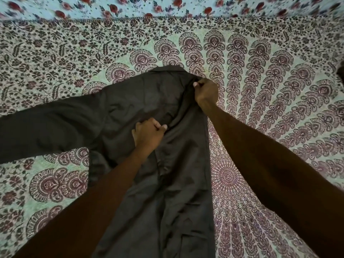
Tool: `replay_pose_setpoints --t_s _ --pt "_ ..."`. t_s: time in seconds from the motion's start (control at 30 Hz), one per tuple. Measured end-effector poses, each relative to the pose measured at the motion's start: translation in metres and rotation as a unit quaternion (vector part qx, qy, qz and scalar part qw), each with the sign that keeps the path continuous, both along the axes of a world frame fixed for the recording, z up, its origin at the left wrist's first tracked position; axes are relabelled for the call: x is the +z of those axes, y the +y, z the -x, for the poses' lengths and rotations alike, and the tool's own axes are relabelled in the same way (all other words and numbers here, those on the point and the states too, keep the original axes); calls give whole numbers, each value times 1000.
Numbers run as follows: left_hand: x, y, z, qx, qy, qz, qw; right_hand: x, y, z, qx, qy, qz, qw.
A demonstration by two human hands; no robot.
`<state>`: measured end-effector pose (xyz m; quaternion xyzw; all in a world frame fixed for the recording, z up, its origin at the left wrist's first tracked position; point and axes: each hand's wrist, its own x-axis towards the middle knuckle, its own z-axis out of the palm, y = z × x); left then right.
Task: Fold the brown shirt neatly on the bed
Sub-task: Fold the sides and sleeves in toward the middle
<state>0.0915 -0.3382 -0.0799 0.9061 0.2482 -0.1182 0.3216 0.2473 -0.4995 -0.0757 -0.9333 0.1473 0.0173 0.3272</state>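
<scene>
The brown shirt (134, 101) lies on the bed (279, 101), collar at the far end and hem toward me. One sleeve stretches out to the left edge of the view. The right side of the shirt is folded over onto the body, leaving a straight edge on the right. My right hand (205, 93) pinches the cloth near the right shoulder, just below the collar. My left hand (149, 134) is closed on a fold of cloth at the middle of the shirt. Both of my forearms reach in from below and hide part of the lower shirt.
A patterned bedspread with maroon mandala print covers the bed. A second sheet with red flowers (167, 6) lies beyond a stitched hem at the far side. A dark object (341, 71) shows at the right edge.
</scene>
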Motion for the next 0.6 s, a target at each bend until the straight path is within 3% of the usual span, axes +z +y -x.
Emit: replay_pose_setpoints --t_s 0.13,0.23,0.4,0.6 --pt "2 -6 -3 -50 -33 -4 998 -8 -6 23 6 0 7 1000" --pt "4 -9 -10 -116 -39 -74 990 -10 -10 26 6 9 13 1000" --pt "5 -9 -16 -79 16 -81 993 5 -12 24 -22 -36 4 999" --pt "11 -27 27 -104 -117 -156 975 10 -29 120 -28 -12 -15 999"
